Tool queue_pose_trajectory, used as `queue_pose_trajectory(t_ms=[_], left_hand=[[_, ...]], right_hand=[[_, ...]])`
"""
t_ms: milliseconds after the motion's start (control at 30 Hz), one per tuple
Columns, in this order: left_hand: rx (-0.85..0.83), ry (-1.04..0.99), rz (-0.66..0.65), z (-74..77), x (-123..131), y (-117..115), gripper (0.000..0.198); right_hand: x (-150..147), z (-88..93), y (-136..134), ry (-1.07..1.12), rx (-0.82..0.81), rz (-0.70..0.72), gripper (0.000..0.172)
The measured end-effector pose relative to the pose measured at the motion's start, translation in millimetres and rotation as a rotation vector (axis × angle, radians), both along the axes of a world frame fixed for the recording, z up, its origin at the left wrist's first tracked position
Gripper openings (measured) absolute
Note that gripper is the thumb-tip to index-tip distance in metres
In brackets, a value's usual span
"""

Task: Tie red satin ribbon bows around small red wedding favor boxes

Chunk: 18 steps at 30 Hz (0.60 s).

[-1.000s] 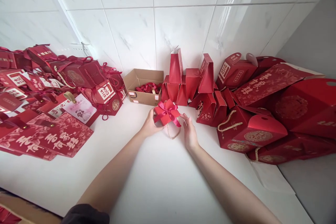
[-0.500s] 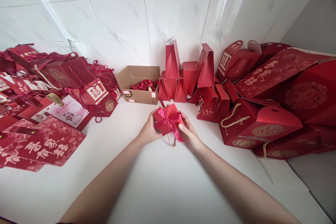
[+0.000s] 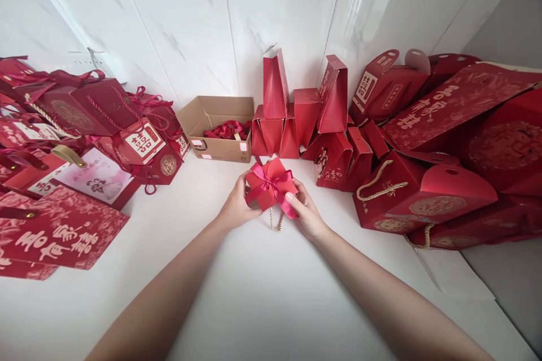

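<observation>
Between my two hands is a small red gift box (image 3: 277,170), its top tied with a pink-red ribbon bow (image 3: 273,185). A twisted gold cord handle (image 3: 276,220) hangs from its near side. My left hand (image 3: 240,203) is closed on the box's left side, with the fingertips partly hidden behind it. On the right side my right hand (image 3: 308,211) grips the box, thumb near the ribbon's tail. Just beyond the box stands an open cardboard box (image 3: 220,153) with red ribbon (image 3: 228,130) inside.
Several folded red cartons (image 3: 275,87) are stacked against the tiled wall (image 3: 190,22). To the right lie larger red gift boxes (image 3: 432,189) with cord handles. Finished-looking red boxes (image 3: 93,104) and red gift bags (image 3: 80,231) crowd the left side of the white table (image 3: 237,293).
The view has shifted slightly, so the surroundings sit a little higher. Both hands still hold the ribboned box, which is turned slightly.
</observation>
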State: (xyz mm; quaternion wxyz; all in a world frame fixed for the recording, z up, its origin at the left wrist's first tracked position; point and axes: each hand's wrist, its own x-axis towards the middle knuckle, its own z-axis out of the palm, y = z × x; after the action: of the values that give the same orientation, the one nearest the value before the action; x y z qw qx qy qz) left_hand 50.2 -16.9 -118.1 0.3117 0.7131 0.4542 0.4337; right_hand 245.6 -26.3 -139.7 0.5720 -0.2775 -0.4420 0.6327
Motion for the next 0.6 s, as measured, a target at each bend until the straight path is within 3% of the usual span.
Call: queue_pose_trajectory(t_ms=[433, 600], left_hand=[[0.014, 0.098, 0.065, -3.4, 0, 0, 0.085], [0.112, 0.048, 0.131, -1.8, 3, -2, 0.088]], right_hand=[[-2, 4.3, -3, -0.058, 0.002, -0.047, 0.053], [-3, 5.9, -11, -0.124, 0.101, -0.239, 0.043]])
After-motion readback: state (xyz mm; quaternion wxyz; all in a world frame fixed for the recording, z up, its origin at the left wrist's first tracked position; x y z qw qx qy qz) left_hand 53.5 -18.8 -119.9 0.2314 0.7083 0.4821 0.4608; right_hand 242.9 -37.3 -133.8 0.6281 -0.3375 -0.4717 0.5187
